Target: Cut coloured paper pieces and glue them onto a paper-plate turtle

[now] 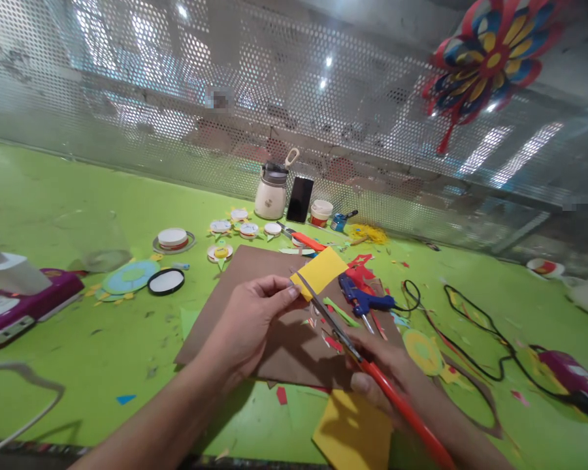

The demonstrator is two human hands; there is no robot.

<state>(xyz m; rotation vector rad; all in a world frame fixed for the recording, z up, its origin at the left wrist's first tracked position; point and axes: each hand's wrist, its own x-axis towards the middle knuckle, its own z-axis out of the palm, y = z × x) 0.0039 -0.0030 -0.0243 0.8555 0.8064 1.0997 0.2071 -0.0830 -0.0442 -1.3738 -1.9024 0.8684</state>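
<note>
My left hand [255,320] pinches the lower left corner of a yellow piece of paper [325,269], holding it above a brown board [215,320]. With my right hand [379,365] I grip red-handled scissors [340,333], whose blades point up and left and meet the paper's lower left edge close to my left thumb. Part of my right hand is hidden behind the handles. Below it, at the table's near edge, lies a larger yellow sheet [355,434]. Paper scraps are scattered on the board under the blades.
A blue glue gun [360,297] with a black cord lies right of the board. Small paper turtle shapes [220,251], a jar [270,192] and a phone [300,199] stand behind. Purple power strips [24,310] sit left and right; a perforated metal screen [176,98] borders the green table.
</note>
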